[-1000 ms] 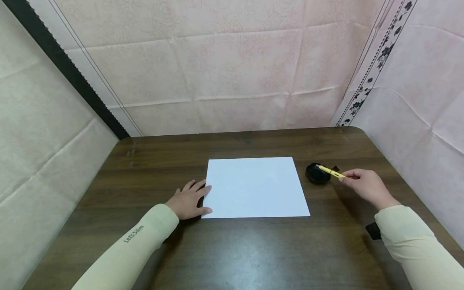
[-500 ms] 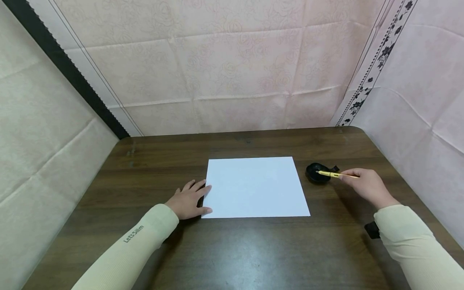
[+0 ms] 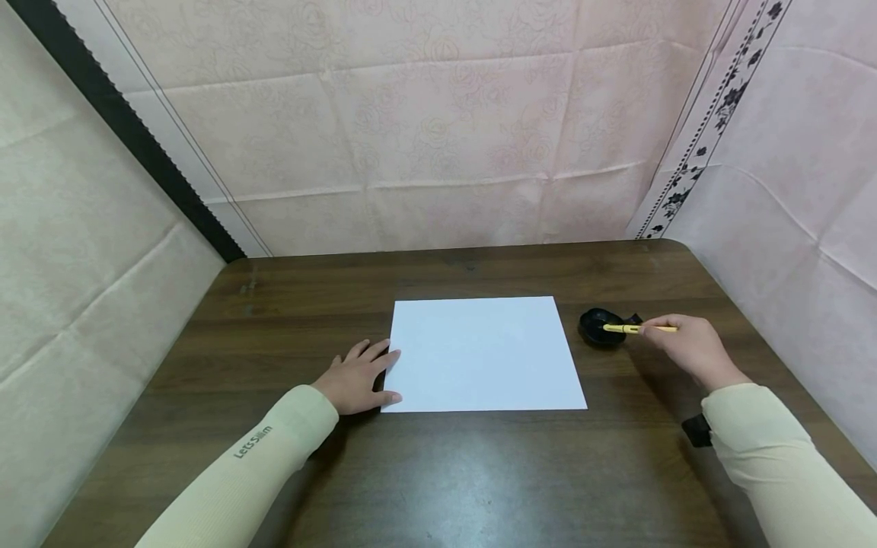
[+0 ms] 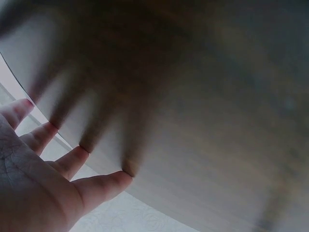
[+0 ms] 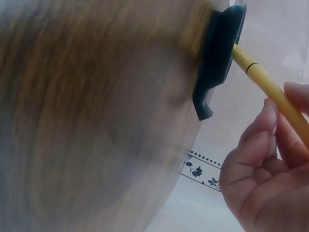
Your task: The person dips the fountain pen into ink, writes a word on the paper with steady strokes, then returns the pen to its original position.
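From here I see the left sleeve (image 3: 240,479), nearer the worktop's (image 3: 445,487) left edge: long, pale green, with thin ridges and black letters (image 3: 253,441) like "LetsSlim". The right sleeve (image 3: 781,464), nearer the right edge, matches, with soft folds and a small black block (image 3: 697,431) by its cuff (image 3: 736,407). The left hand (image 3: 354,383) and right hand (image 3: 690,350) are bare.

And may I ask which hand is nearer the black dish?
Right: the right hand is just right of the black dish, holding a yellow stick; the left hand is beyond the white paper, at its left edge.
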`<action>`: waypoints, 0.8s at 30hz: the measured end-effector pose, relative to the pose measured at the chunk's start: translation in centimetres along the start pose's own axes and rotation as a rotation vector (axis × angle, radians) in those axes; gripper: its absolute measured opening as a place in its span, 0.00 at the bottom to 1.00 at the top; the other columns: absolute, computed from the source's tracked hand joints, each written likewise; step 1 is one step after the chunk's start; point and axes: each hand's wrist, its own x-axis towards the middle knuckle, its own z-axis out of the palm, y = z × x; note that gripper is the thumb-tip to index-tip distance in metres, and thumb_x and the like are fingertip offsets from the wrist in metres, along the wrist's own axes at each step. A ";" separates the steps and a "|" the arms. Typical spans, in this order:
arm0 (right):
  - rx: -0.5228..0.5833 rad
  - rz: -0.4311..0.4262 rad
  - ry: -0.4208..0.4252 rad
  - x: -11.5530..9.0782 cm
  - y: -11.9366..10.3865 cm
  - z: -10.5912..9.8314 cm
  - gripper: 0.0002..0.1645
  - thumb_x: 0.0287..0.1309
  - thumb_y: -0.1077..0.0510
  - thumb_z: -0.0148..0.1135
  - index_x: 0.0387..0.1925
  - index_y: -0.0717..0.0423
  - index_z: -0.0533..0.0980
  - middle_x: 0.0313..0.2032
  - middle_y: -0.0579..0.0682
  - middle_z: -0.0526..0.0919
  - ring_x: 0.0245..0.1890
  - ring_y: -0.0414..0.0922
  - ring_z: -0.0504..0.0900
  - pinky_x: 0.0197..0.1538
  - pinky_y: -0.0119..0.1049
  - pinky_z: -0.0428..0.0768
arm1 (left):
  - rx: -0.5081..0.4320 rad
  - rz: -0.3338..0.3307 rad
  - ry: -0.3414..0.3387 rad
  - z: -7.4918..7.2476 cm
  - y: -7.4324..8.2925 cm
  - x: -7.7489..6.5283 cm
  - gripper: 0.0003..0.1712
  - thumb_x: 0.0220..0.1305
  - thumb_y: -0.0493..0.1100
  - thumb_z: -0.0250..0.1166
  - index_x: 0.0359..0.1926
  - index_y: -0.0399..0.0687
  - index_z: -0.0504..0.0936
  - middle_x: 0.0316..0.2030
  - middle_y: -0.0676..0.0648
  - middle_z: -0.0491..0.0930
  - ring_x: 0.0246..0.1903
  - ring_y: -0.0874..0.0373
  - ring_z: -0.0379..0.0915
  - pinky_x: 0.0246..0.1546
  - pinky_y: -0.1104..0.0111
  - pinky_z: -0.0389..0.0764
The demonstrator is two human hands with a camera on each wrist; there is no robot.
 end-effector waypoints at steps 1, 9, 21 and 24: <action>0.015 0.009 -0.004 0.0 0.0 0.0 0.31 0.67 0.44 0.52 0.54 0.68 0.76 0.54 0.70 0.74 0.41 0.52 0.69 0.35 0.37 0.69 | 0.001 0.000 0.001 0.0 0.0 0.0 0.46 0.62 0.67 0.58 0.75 0.56 0.56 0.75 0.45 0.48 0.72 0.37 0.41 0.59 0.32 0.54; 0.073 0.052 0.009 0.3 0.0 0.2 0.30 0.68 0.44 0.49 0.55 0.67 0.75 0.50 0.66 0.76 0.43 0.53 0.73 0.35 0.36 0.70 | -0.002 -0.006 -0.012 0.0 0.0 0.0 0.46 0.62 0.67 0.58 0.75 0.56 0.55 0.75 0.46 0.47 0.73 0.38 0.40 0.60 0.32 0.54; 0.160 0.078 0.084 0.8 0.2 0.5 0.24 0.65 0.48 0.52 0.48 0.66 0.73 0.32 0.51 0.81 0.32 0.43 0.77 0.33 0.37 0.77 | -0.010 -0.005 0.000 0.1 0.1 0.0 0.46 0.62 0.68 0.59 0.75 0.57 0.56 0.75 0.46 0.48 0.73 0.38 0.41 0.60 0.32 0.54; 0.182 0.080 0.104 1.0 0.3 0.5 0.22 0.64 0.50 0.53 0.47 0.65 0.74 0.28 0.47 0.82 0.29 0.40 0.77 0.32 0.35 0.78 | -0.006 -0.005 0.002 0.0 0.1 0.0 0.46 0.61 0.68 0.59 0.75 0.57 0.57 0.75 0.46 0.49 0.72 0.38 0.42 0.60 0.32 0.54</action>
